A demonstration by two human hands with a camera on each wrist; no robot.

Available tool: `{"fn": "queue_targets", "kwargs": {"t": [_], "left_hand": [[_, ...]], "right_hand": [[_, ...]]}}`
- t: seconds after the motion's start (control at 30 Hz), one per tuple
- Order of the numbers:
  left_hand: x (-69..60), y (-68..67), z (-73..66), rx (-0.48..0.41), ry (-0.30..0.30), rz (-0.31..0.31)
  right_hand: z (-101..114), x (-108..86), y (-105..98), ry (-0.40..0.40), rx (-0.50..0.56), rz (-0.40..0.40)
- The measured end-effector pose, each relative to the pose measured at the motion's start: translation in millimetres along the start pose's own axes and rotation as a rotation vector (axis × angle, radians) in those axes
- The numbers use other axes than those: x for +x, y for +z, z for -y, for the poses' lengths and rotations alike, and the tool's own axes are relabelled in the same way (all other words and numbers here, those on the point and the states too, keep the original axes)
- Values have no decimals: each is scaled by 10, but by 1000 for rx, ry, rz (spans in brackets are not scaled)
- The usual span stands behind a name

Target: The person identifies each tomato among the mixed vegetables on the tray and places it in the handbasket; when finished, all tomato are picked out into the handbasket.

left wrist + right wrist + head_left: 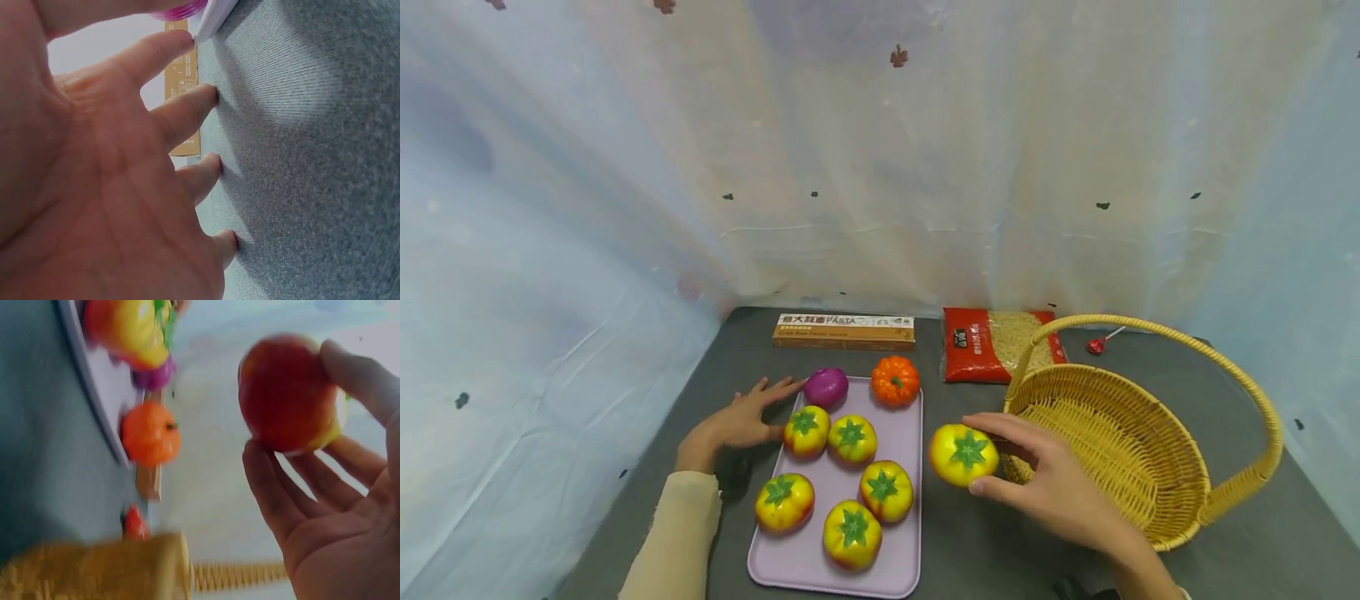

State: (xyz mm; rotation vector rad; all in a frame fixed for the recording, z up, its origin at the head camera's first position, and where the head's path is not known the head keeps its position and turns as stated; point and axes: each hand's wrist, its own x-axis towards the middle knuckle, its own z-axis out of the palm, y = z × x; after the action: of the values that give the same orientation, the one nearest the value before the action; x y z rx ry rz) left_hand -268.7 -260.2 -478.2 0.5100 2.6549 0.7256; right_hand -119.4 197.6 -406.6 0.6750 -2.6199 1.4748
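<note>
My right hand (1051, 479) holds a yellow-and-red toy persimmon (964, 455) with a green star-shaped top, between thumb and fingers. It is raised between the tray and the basket; its red underside shows in the right wrist view. The pale purple tray (807, 562) carries several more persimmons (853, 535), a purple onion (826, 387) and a small orange pumpkin (895, 382). At the tray's left edge my left hand (741, 423) rests with its fingers spread, and in the left wrist view its fingertips (209, 95) meet the grey cloth. A yellow wicker basket (1183, 467) stands to the right.
Behind the tray lies a pasta box (844, 332). A red bag of pasta (981, 346) lies behind the basket's left side, and a red lollipop (1097, 344) beyond the basket. The basket's tall handle (1150, 327) arches over its opening. Pale curtains surround the grey table.
</note>
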Motion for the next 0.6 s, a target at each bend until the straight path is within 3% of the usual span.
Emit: {"fn": "queue_targets", "kwargs": {"t": [0.23,0.4,0.6], "left_hand": [[-22,5,22,-9,23,-6],[-14,9,-19,-6,4,2],[10,10,-3,3,14,-6]], "right_hand": [[-122,-508,-466,29,-50,-48],[-319,-901,-777,148,-163,-107],[-466,-1134,-953,227,-223,-198]]}}
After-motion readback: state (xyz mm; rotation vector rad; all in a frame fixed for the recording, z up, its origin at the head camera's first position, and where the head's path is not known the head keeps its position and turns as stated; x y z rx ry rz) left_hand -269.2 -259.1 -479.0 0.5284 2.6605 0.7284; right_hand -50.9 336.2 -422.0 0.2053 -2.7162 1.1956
